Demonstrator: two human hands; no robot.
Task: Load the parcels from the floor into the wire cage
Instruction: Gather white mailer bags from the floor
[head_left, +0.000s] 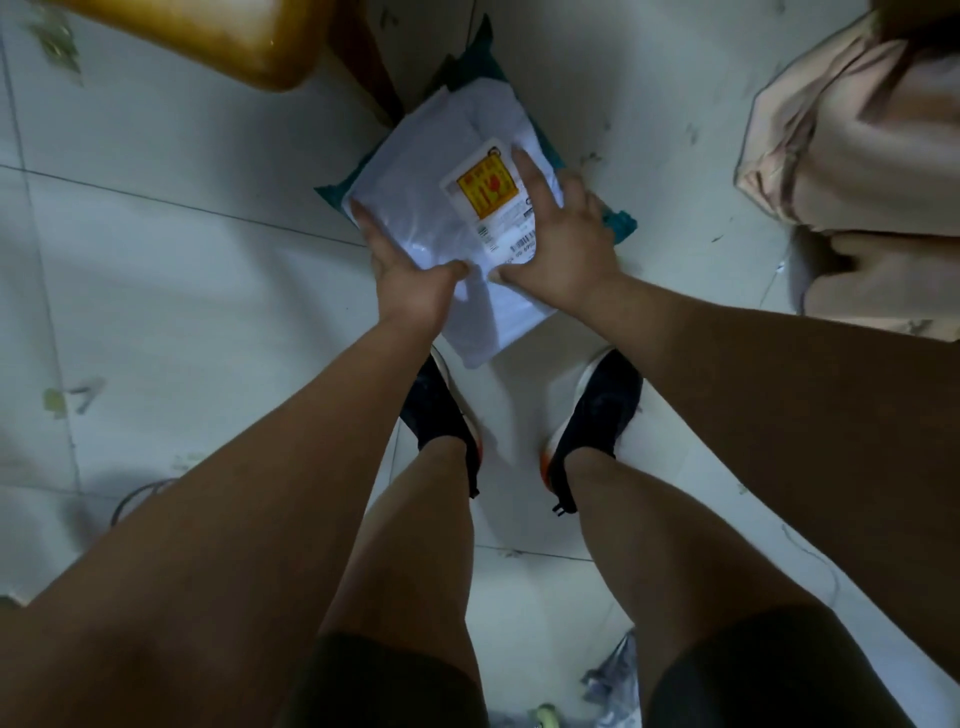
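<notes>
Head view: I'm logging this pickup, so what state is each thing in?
white parcel: over the teal parcel, both hands on it.
teal parcel: on the floor, mostly covered.
left hand: grips the white parcel's edge, thumb on top.
right hand: pressed flat on top.

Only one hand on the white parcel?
No: the left hand grips the left edge of the white parcel, thumb on top, and the right hand lies over its yellow label.
</notes>
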